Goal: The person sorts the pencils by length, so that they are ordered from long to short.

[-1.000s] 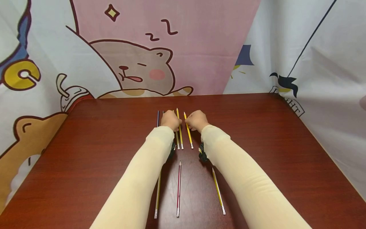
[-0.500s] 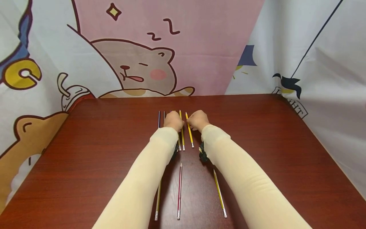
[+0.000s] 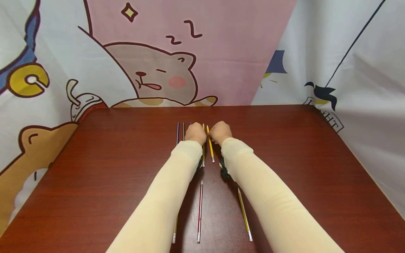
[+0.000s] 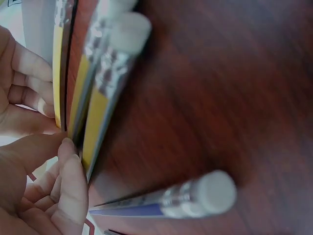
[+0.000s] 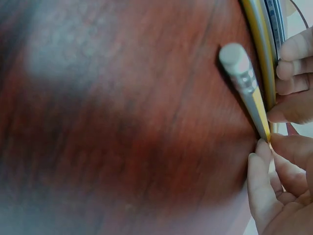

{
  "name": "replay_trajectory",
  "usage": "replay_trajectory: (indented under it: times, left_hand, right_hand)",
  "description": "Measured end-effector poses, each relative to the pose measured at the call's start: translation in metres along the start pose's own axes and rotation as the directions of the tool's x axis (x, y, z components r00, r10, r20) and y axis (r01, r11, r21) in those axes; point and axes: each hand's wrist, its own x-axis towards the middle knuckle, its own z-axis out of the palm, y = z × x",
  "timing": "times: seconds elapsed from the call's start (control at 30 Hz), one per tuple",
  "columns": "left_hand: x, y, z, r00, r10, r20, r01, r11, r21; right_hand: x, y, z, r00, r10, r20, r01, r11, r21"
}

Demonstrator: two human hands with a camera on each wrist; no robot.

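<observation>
Two hands meet at the centre of the dark red worktop (image 3: 284, 147), toward its 12 o'clock edge, knuckles nearly touching. Left hand (image 3: 195, 133) lies over a row of parallel pencils; its curled fingers (image 4: 73, 171) press against the yellow pencils (image 4: 93, 127), thumb tip at their sides. Whether it actually pinches one I cannot tell. Right hand (image 3: 220, 133) sits just at 3 o'clock of the left; its fingers (image 5: 261, 181) close on the shaft of a single yellow pencil (image 5: 252, 95), eraser end pointing toward the person at 6 o'clock. In the head view this pencil (image 3: 210, 146) runs between the two hands, just beside the others in the row.

At 9 o'clock of the left hand: two dark pencils (image 3: 178, 133), apart from the hand. Nearer the person, at 6 o'clock: a red pencil (image 3: 200, 211) between the forearms, a yellow-striped pencil (image 3: 245, 214) partly under the right sleeve, another pencil (image 3: 174, 230) mostly hidden under the left sleeve.

Cartoon-printed cloth (image 3: 152, 70) hangs behind the worktop.
</observation>
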Motion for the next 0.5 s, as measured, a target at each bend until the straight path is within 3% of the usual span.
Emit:
replay_trajectory:
  times: [0.17,0.5]
  left_hand:
    - [0.0064,-0.0022,0.0046,1.000,0.008,-0.017,-0.007,1.000,0.015]
    - [-0.0004,-0.0003,0.0002,1.000,0.012,-0.027,-0.012,1.000,-0.002]
  right_hand:
    - [0.0015,-0.0009,-0.0004,1.000,-0.006,-0.007,0.006,0.999,-0.035]
    - [0.0016,-0.0002,-0.0029,1.000,-0.019,-0.012,0.019,0.999,-0.039]
